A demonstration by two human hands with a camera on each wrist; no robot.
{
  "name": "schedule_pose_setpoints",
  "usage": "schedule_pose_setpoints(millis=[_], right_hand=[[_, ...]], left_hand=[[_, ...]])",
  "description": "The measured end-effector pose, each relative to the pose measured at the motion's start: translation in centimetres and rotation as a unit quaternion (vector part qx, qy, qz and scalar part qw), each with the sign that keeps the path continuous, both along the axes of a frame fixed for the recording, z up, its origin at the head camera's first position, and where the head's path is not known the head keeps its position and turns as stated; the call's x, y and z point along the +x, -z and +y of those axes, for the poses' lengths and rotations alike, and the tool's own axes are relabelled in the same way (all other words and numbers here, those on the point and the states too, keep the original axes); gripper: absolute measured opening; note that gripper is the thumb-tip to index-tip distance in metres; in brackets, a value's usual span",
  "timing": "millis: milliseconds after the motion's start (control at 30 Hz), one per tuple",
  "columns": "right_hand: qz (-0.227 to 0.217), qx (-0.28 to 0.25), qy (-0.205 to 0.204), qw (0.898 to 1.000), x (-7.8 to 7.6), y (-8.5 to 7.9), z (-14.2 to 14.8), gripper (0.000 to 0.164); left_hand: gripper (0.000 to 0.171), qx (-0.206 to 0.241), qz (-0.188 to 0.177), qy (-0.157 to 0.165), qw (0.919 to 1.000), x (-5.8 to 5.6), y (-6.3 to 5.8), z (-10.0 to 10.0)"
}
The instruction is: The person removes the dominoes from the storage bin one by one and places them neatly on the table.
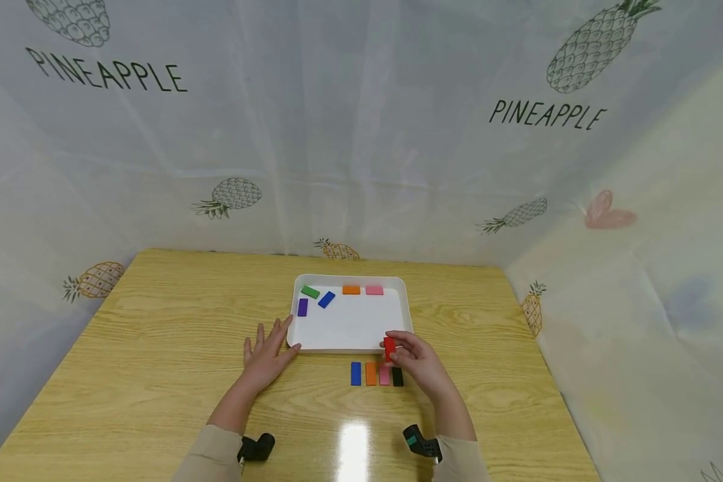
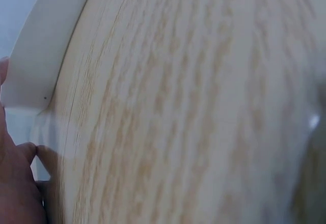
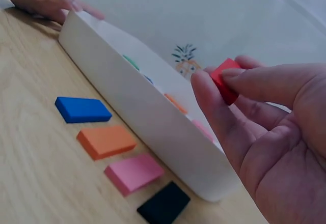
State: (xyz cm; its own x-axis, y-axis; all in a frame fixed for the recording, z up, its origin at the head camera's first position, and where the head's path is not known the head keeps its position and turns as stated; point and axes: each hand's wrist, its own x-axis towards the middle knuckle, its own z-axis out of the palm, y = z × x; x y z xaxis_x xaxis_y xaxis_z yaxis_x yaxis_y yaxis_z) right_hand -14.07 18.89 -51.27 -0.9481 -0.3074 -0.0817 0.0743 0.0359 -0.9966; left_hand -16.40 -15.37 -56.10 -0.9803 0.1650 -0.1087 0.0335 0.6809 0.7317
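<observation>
My right hand (image 1: 420, 365) pinches a red block (image 3: 225, 81) between thumb and fingers, above the near right edge of a white tray (image 1: 349, 328). Fingers spread, my left hand (image 1: 267, 360) touches the tray's near left corner. Inside the tray lie a green block (image 1: 310, 292), a purple block (image 1: 302, 307), a blue block (image 1: 327, 299), an orange block (image 1: 351, 290) and a pink block (image 1: 374, 290). In front of it, a second row holds a blue block (image 3: 83, 110), an orange block (image 3: 107, 141), a pink block (image 3: 134, 173) and a black block (image 3: 164, 203).
Everything stands on a wood-grain table (image 1: 187, 335). Behind and beside it hangs a pale curtain (image 1: 361, 147) printed with pineapples. A bright reflection lies on the tabletop near its front.
</observation>
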Motion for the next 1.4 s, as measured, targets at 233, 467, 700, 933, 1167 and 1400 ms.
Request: schedule_pose_setpoints(millis=[233, 467, 700, 933, 1167, 1400], right_hand=[[-0.017, 0.007, 0.033, 0.999, 1.5, 0.6, 0.9, 0.05], [-0.023, 0.013, 0.064, 0.998, 2.7, 1.2, 1.8, 0.048], [-0.016, 0.034, 0.102, 0.994, 3.3, 1.9, 2.7, 0.048], [0.004, 0.058, 0.136, 0.989, 3.5, 2.4, 3.4, 0.051], [0.024, 0.117, 0.114, 0.986, 3.0, 2.7, 4.0, 0.051], [0.072, 0.19, 0.075, 0.976, 2.4, 3.8, 4.9, 0.046]], left_hand=[[0.074, -0.001, -0.004, 0.001, 1.0, 0.0, 0.0, -0.1], [0.074, -0.007, -0.003, 0.001, 1.0, 0.0, -0.1, 0.0], [0.073, -0.009, -0.002, 0.0, 1.0, 0.0, -0.2, 0.1], [0.075, -0.013, -0.001, 0.001, 0.9999, 0.0, -0.2, 0.1], [0.073, -0.009, 0.006, -0.001, 0.9999, 0.0, -0.1, 0.1], [0.074, -0.023, 0.013, 0.002, 0.9996, 0.0, 0.3, 0.0]])
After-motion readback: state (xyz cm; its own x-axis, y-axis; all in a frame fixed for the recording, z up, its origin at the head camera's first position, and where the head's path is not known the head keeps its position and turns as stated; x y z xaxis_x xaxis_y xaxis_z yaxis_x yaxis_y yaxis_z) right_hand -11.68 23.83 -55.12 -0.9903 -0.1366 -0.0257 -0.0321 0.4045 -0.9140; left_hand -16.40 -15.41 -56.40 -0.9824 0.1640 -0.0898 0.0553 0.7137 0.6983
